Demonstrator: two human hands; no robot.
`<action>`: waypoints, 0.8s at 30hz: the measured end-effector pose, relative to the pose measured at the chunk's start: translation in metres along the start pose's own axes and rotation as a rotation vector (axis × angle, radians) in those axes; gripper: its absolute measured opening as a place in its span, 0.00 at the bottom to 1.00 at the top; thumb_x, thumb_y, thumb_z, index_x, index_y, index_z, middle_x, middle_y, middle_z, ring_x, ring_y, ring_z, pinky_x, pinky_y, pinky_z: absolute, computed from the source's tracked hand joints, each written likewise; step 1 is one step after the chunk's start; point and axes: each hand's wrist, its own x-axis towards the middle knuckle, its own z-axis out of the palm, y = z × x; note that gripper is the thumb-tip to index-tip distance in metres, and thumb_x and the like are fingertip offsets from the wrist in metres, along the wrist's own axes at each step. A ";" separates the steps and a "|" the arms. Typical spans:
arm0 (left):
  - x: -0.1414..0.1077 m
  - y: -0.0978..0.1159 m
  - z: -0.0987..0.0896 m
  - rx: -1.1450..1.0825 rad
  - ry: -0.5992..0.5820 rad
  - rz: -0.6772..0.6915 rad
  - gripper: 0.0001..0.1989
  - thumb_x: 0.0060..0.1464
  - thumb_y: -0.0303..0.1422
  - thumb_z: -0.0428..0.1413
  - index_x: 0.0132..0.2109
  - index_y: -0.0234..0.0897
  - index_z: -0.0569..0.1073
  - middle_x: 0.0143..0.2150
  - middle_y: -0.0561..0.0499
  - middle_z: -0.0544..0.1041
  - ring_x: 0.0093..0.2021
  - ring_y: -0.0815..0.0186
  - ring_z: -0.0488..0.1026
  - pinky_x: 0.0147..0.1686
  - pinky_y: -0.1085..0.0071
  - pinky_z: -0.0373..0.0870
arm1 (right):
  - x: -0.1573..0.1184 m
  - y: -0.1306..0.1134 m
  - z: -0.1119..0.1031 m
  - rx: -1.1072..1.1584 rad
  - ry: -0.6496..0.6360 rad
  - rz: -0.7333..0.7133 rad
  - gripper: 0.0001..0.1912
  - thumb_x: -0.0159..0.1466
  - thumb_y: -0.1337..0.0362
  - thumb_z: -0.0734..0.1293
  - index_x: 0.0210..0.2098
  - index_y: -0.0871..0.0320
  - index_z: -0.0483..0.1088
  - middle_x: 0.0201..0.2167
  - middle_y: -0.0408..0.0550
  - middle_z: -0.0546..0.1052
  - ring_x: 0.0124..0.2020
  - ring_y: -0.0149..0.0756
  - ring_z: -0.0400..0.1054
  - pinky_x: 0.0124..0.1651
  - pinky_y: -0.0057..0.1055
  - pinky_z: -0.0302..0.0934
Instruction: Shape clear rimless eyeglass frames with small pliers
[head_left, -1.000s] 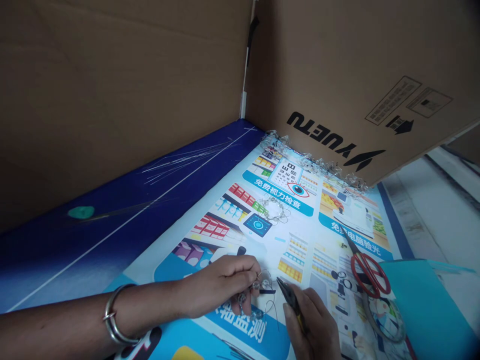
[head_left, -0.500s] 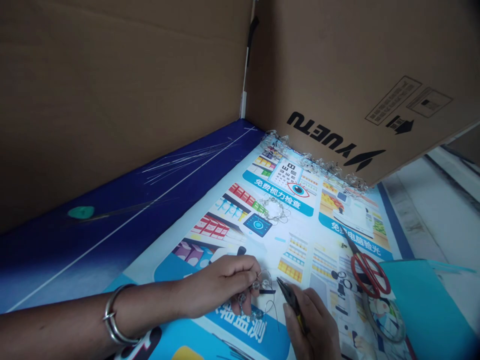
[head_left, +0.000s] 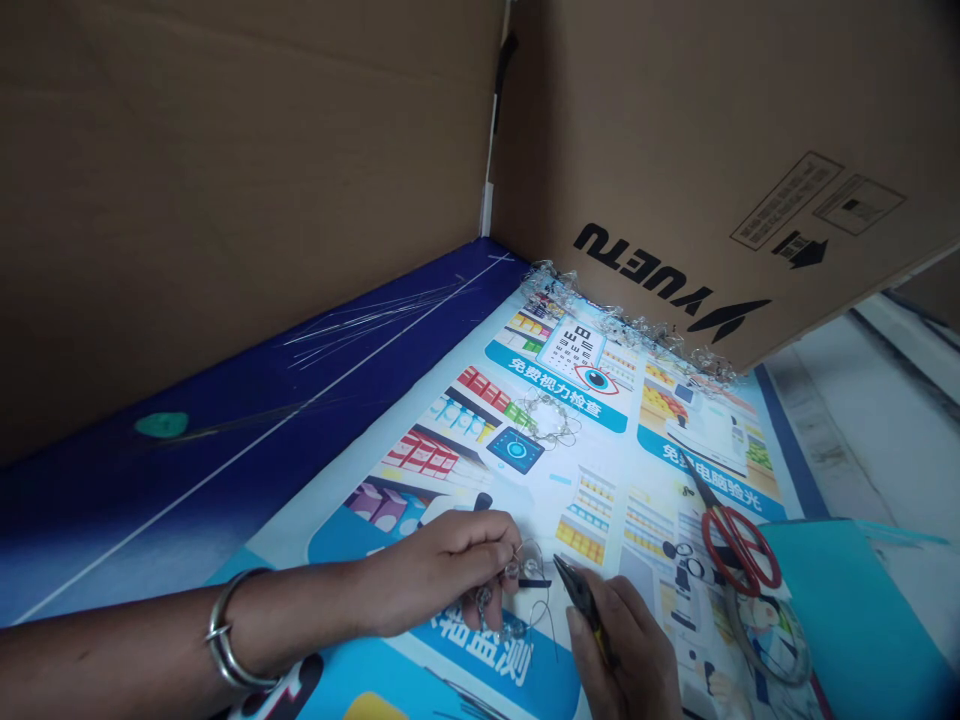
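Note:
My left hand [head_left: 472,560], with a silver bangle [head_left: 223,632] at its wrist, is closed on a wire strand of clear beads [head_left: 513,628]. Loops of thin wire stick out to the right of its fingertips. In my right hand [head_left: 630,640] are pliers [head_left: 583,598] with dark jaws and a partly yellow handle. Their tip points up and left, close to the wire loops; I cannot tell whether it touches them. The palm side of both hands is hidden.
Red-handled scissors [head_left: 739,548] and a coil of wire [head_left: 772,640] lie at right beside a turquoise folder [head_left: 855,600]. Beyond are a beaded wire ring [head_left: 551,418] and a row of similar pieces [head_left: 637,330]. Cardboard [head_left: 675,130] walls the back; straight wires [head_left: 375,318] lie left.

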 end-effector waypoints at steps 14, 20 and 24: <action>0.000 0.001 0.000 -0.001 -0.001 -0.001 0.12 0.55 0.37 0.44 0.35 0.34 0.66 0.30 0.50 0.73 0.27 0.70 0.71 0.27 0.74 0.66 | 0.001 0.001 -0.001 -0.014 -0.011 -0.003 0.15 0.59 0.62 0.59 0.45 0.58 0.65 0.30 0.50 0.70 0.30 0.34 0.66 0.31 0.27 0.64; 0.000 0.002 0.001 0.004 0.012 -0.006 0.11 0.55 0.37 0.44 0.34 0.34 0.66 0.29 0.50 0.72 0.26 0.70 0.70 0.26 0.74 0.66 | 0.001 0.000 -0.001 -0.017 -0.005 0.005 0.15 0.60 0.62 0.59 0.45 0.58 0.65 0.29 0.50 0.71 0.29 0.34 0.66 0.30 0.26 0.64; 0.000 0.001 0.000 0.009 0.008 0.001 0.11 0.55 0.37 0.44 0.34 0.34 0.66 0.28 0.51 0.72 0.26 0.70 0.70 0.26 0.74 0.66 | 0.001 -0.001 -0.001 -0.029 -0.005 0.004 0.15 0.59 0.62 0.59 0.45 0.58 0.65 0.30 0.50 0.71 0.30 0.34 0.67 0.31 0.26 0.64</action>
